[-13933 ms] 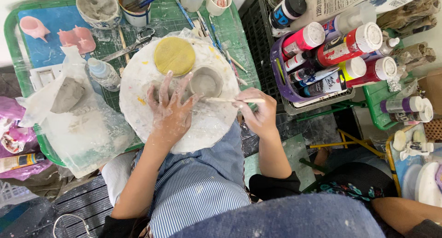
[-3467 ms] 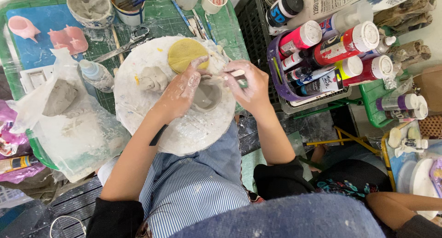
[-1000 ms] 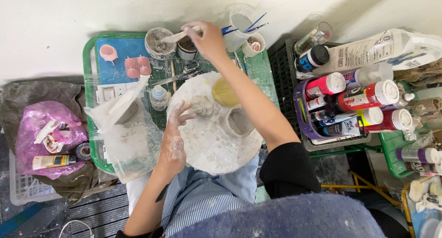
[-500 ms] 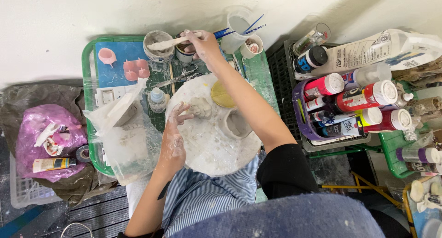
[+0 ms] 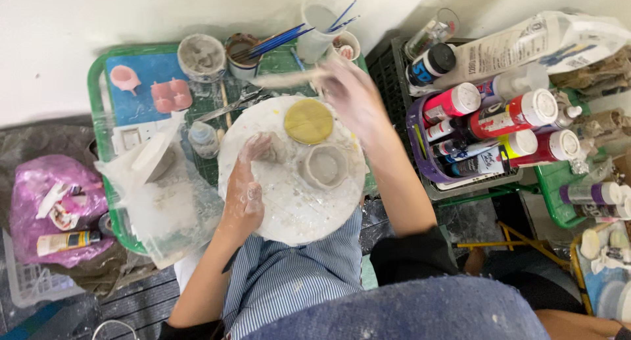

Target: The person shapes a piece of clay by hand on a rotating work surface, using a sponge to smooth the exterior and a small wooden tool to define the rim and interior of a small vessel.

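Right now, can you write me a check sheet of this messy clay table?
Surface: round white board, smeared with clay, on a green tray.
Job's things: small grey clay pot and yellow disc on the board.
Clutter: cups with brushes, clay in a plastic bag, pink moulds, a basket of paint bottles.
Hands: left hand rests on the board, clay-covered; right hand, blurred, holds a pale stick-like tool.
Cables: nothing seen.
Surroundings: white wall, purple bag, dark floor.
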